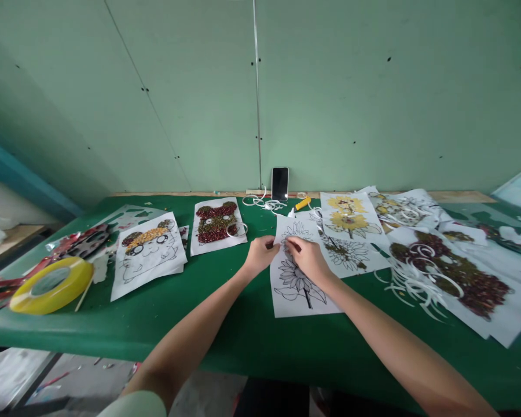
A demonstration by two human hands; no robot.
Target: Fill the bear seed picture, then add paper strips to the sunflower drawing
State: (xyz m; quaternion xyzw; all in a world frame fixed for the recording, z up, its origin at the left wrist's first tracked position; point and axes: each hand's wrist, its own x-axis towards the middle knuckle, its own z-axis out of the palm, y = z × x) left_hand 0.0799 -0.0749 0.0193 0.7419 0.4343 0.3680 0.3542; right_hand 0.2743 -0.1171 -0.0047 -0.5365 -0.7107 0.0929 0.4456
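Note:
Both my hands meet over a white sheet with a black line drawing of sunflowers (297, 281) on the green table (226, 324). My left hand (260, 253) has its fingers curled in a pinch at the sheet's upper left edge. My right hand (306, 255) rests on the upper flower, fingers bent and pinched towards the left hand. What they pinch is too small to make out.
A yellow tape roll (50, 285) lies at the left, next to a hamster picture (150, 252) and a bear picture (216, 225) filled with seeds. A phone (280, 183) leans on the wall. Finished sunflower sheets (349, 217), a large seed picture (455, 272) and white backing strips (410, 286) cover the right.

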